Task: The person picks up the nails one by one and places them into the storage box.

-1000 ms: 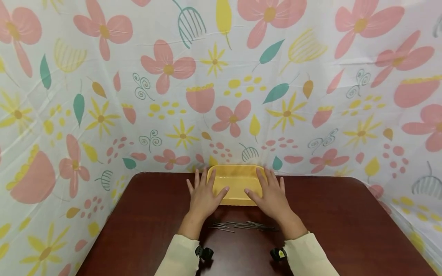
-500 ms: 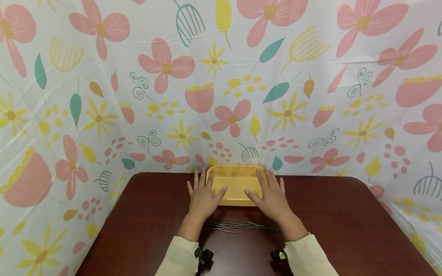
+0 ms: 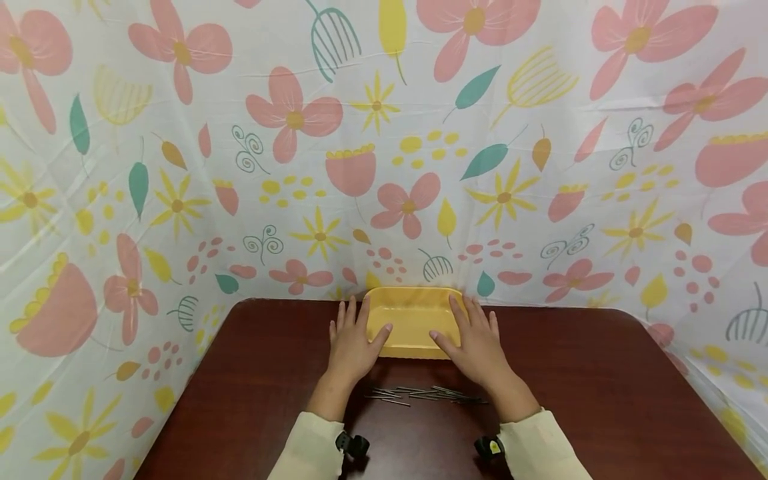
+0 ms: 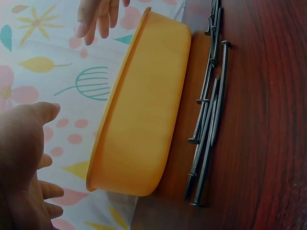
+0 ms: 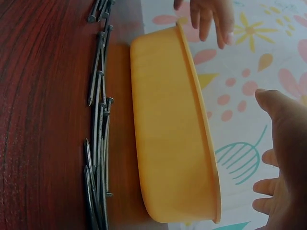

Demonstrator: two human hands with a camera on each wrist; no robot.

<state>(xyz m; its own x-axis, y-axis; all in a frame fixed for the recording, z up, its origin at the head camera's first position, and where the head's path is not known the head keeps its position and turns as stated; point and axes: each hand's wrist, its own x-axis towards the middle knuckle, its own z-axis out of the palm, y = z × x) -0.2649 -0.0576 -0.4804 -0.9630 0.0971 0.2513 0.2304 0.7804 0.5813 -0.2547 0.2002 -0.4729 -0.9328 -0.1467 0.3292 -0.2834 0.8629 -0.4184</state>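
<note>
A yellow plastic tray (image 3: 414,351) stands at the back of the dark wooden table, against the patterned cloth. My left hand (image 3: 350,348) is held over its left end, fingers extended and thumb pointing inward. Over the right end is my right hand (image 3: 480,345), likewise with straight, spread fingers. Both wrist views show the hands above the tray's rim, with nothing in them. Several long steel nails (image 3: 420,394) lie in a loose row on the table in front of the tray. In the left wrist view, the nails (image 4: 211,110) overlap one another, heads and points mixed.
The reddish-brown table (image 3: 270,400) has rounded back corners. A white cloth (image 3: 384,133) printed with flowers and leaves hangs behind it and along both sides. Black bands with small devices (image 3: 352,445) are strapped at both wrists, by the pale sleeves.
The head view shifts slightly. My left fingers draw a little closer together and the thumb eases leftward over the tray. The tray and nails stay in place.
</note>
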